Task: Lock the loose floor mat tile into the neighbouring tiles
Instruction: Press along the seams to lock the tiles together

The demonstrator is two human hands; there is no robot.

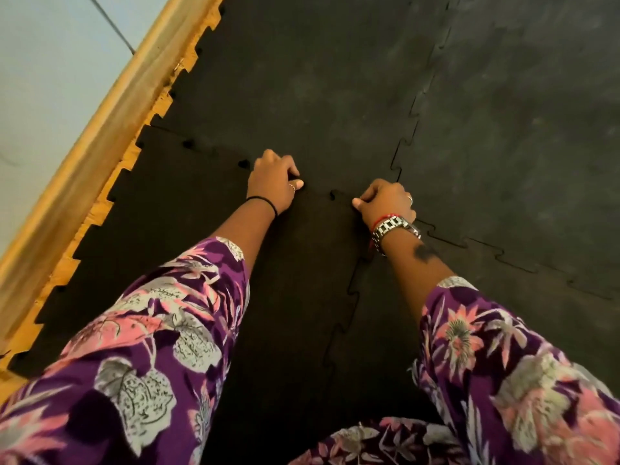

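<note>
The loose black mat tile [201,263] lay on the floor in the lower left of the view, its left toothed edge against a strip of bare wooden floor [100,213] beside a timber skirting board [110,119] and a pale wall [50,78]. Its far edge met the neighbouring tile ahead [302,78] along a toothed seam where a few small gaps showed, so the teeth there were not fully seated. On its right side a jigsaw seam ran down against another tile [469,330], and a greyer, dusty tile [520,112] lay at the upper right. The left hand [273,182] rested on the far seam with its fingers [295,184] curled under and pressed together, knuckles down on the mat. The right hand [385,201] sat near the corner where the four tiles met, likewise curled into a loose fist with the thumb tip pointing left; whether it pinched an edge could not be told. A metal watch [394,229] circled the right wrist, and purple floral sleeves [151,347] covered both forearms.
</note>
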